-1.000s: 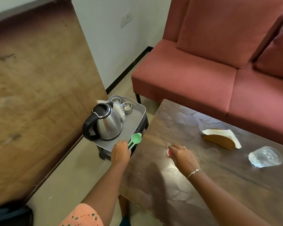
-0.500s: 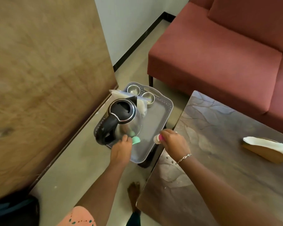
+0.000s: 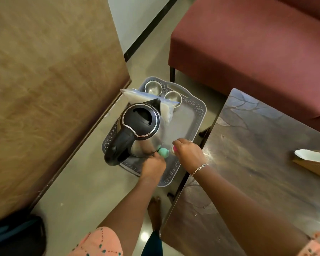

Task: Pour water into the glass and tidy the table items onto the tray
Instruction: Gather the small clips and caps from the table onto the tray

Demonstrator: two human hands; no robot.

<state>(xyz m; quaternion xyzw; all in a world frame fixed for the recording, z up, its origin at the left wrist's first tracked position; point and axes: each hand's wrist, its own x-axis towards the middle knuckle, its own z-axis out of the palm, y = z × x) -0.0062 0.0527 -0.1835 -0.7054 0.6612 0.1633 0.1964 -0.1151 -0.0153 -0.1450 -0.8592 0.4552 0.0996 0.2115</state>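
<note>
A grey tray (image 3: 192, 126) rests on a low stand beside the dark table (image 3: 257, 163). On it stand a steel kettle (image 3: 139, 126) with a black lid and handle, two small steel bowls (image 3: 153, 87) and a clear plastic bag (image 3: 146, 97). My left hand (image 3: 152, 167) is over the tray's near end, closed on a green spoon (image 3: 163, 152) whose bowl lies beside the kettle. My right hand (image 3: 189, 154) hovers over the tray's right edge, closed on a small pink and white item (image 3: 174, 149), mostly hidden by the fingers.
A red sofa (image 3: 248, 43) stands behind the tray and table. A wooden napkin holder with white napkins (image 3: 314, 161) sits at the table's right edge. A wooden panel (image 3: 44, 89) fills the left. My bare foot (image 3: 154, 213) is on the floor below the tray.
Both hands have moved from the table edge over the tray, carrying the green spoon and the pink item. The view has tilted down and closer to the tray.
</note>
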